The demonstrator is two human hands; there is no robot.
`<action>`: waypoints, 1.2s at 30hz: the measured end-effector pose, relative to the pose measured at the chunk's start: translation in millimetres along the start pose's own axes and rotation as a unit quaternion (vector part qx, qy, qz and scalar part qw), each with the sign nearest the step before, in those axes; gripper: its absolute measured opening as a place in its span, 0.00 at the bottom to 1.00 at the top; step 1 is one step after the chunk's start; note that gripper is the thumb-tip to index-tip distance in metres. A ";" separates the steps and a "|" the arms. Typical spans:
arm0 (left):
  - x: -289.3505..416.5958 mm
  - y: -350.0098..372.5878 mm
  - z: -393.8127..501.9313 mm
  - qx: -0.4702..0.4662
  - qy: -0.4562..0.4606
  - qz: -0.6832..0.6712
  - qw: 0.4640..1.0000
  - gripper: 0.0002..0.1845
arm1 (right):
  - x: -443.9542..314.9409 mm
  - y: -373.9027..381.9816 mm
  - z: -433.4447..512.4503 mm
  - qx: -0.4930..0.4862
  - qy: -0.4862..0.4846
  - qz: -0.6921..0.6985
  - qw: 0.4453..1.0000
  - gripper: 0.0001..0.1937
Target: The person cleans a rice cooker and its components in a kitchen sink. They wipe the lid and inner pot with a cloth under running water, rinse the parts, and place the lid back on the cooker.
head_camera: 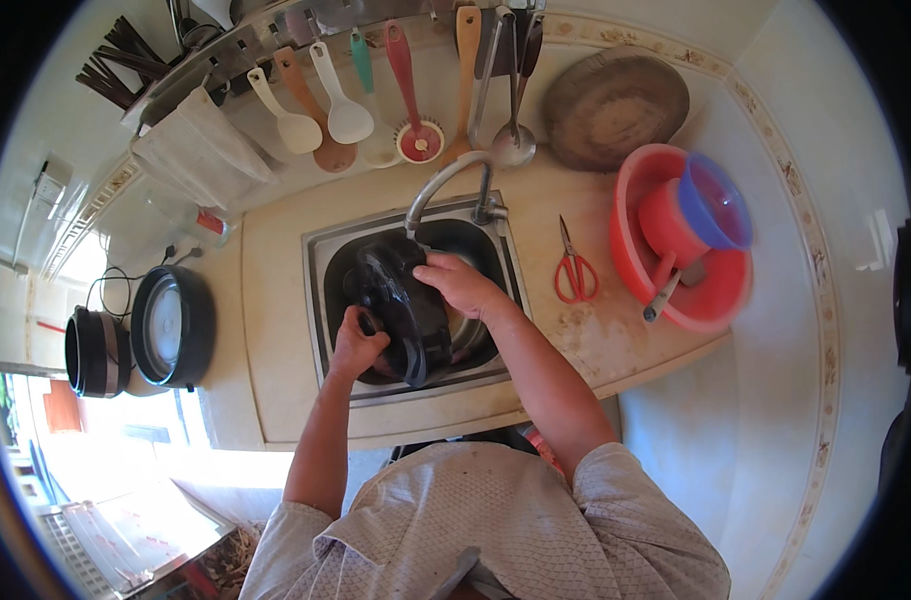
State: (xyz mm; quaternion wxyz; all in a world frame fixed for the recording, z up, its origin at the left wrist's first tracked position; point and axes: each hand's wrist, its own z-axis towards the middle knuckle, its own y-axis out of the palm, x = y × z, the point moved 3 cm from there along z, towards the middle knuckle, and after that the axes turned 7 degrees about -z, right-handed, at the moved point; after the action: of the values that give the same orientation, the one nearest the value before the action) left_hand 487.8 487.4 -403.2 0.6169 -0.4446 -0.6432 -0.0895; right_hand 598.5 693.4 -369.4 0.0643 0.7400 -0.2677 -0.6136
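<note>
A glossy black cooking vessel [414,315], perhaps a pot or deep pan, is tilted on its side over the stainless steel sink [316,300]. It looks wet. My left hand [358,345] grips a small dark part, likely a handle, on its near left side. With thumb on the outer wall, my right hand [459,283] holds the upper right edge. The curved metal faucet [451,169] reaches over the vessel's far end; I cannot tell whether water runs. The vessel and my hands hide part of the basin.
Red-handled scissors [575,274] lie right of the sink. Beyond are a pink basin [628,217] with a blue-rimmed vessel [714,201] and a round wooden board [616,109]. Utensils, including a white ladle [348,116], hang behind. Leftward stand a round black pan [171,326] and a dark appliance [95,352].
</note>
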 end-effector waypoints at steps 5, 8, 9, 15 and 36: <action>3.4 11.5 -2.7 -0.055 -0.007 -0.095 0.994 0.23 | -8.4 10.3 -9.2 0.105 -0.039 -0.061 0.992 0.16; 28.5 5.3 7.5 0.094 0.036 -0.096 0.990 0.25 | -14.1 15.0 -11.3 0.126 -0.041 -0.108 0.985 0.17; 45.3 8.5 14.4 0.098 0.137 -0.169 0.971 0.26 | -14.8 15.6 -11.8 0.126 -0.031 -0.125 0.984 0.18; 125.2 -4.3 74.8 -0.134 0.317 -0.003 0.939 0.34 | -25.3 -0.6 -14.1 0.037 -0.037 -0.173 0.984 0.19; 76.9 30.2 134.7 -0.149 -0.121 -0.161 0.968 0.48 | -74.9 -9.7 32.9 0.012 0.035 -0.592 0.805 0.37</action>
State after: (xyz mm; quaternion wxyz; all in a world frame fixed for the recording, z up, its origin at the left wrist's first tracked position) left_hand 424.3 630.1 -379.1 0.4387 -0.4297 -0.7557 -0.2277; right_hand 562.8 744.9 -316.0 -0.3110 0.7766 0.2170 -0.5031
